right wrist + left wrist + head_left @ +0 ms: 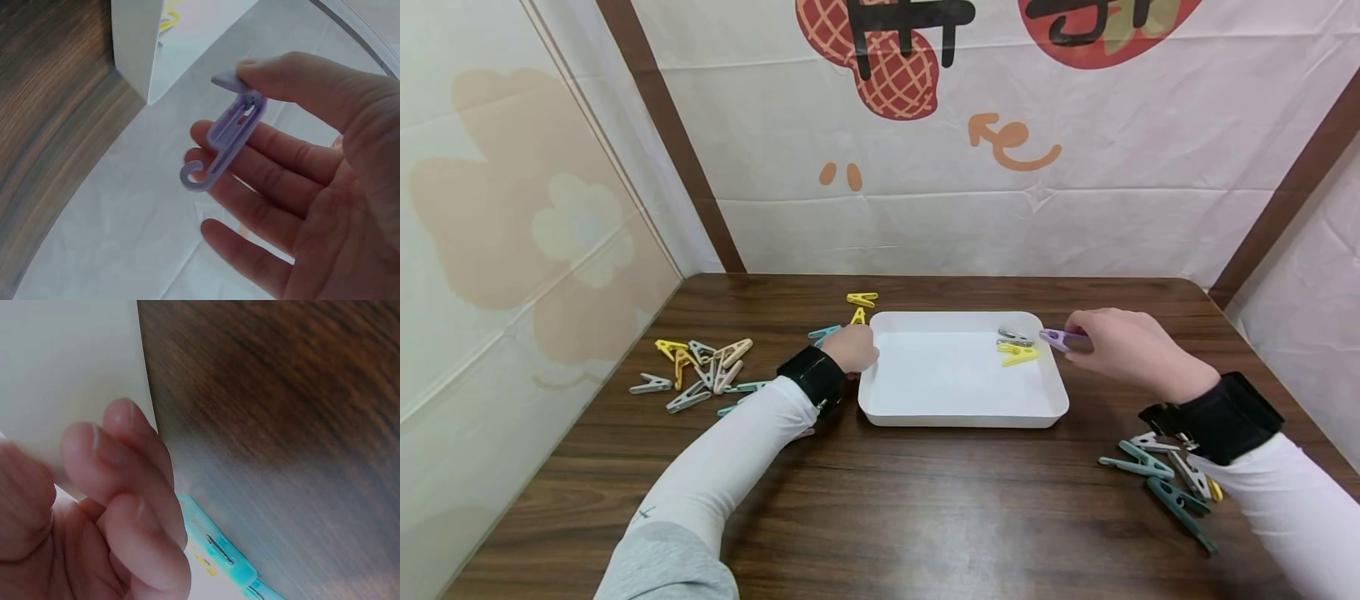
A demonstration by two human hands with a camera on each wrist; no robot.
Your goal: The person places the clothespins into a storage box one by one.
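Observation:
A white tray [955, 375] lies on the table, holding a yellow clothespin [1018, 354] and a grey clothespin [1015, 337] near its right wall. My left hand [853, 348] grips the tray's left edge, its fingers [134, 481] curled against the wall in the left wrist view. Just beyond the tray's right rim, my right hand [1116, 348] pinches a purple clothespin [234, 128] between thumb and fingers; its hooked end points away from the palm. In the head view the purple clothespin's tip is beside the rim.
Several yellow, grey and beige clothespins [718, 367] lie in a loose pile at the left. Blue and yellow ones [861, 298] lie behind my left hand. Green and grey clothespins [1180, 508] lie beside my right forearm. A white printed cloth [925, 233] hangs behind the table.

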